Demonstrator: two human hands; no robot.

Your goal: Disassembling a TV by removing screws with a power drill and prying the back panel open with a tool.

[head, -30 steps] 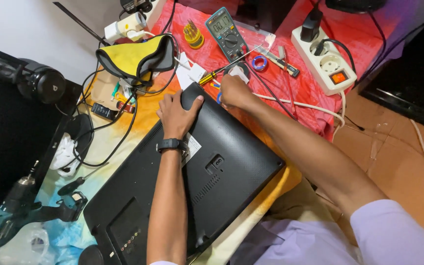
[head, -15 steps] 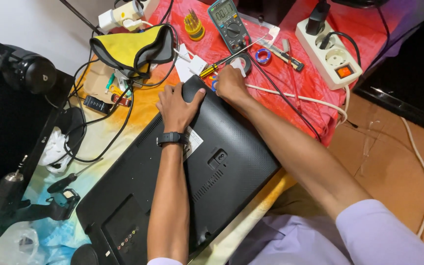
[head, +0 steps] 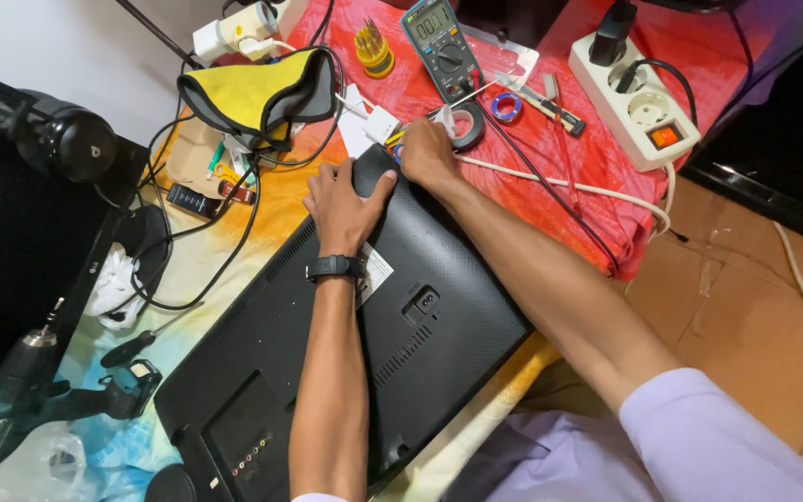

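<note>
Two hands on one corner, so worth going slow. Black monitor (head: 457,279) lying face down across the counter (head: 262,223), back cover up, far corner aimed at the red cloth (head: 597,167). Left hand (head: 346,209) planted flat on that far corner, grip spread, palm down, thumb out along the edge, black wristwatch (head: 334,268) just behind it. Right hand (head: 425,153) curled over the same corner's edge, right beside the left. Grip hidden behind the knuckles, so can't tell whether pinching something or just hooked on the rim.

Probably best to keep the flat palm as the anchor and work only the edge with the other hand. Light pressure, no yanking, since a thin plastic cover like this would likely crack if forced. Also worth minding the black tape roll (head: 465,125) touching the right hand, and the white cable (head: 550,181) running off from that corner.

Cluttered all around the monitor: multimeter (head: 440,42) and yellow bit holder (head: 374,48) beyond the far corner, white power strip (head: 638,102) further right of those, yellow-and-black pouch (head: 253,93) amid tangled black leads to the left, teal cordless drill (head: 11,400) off the near-left end. Bright tie-dye covering under the monitor, brown tiled floor (head: 745,279) off to the right.
</note>
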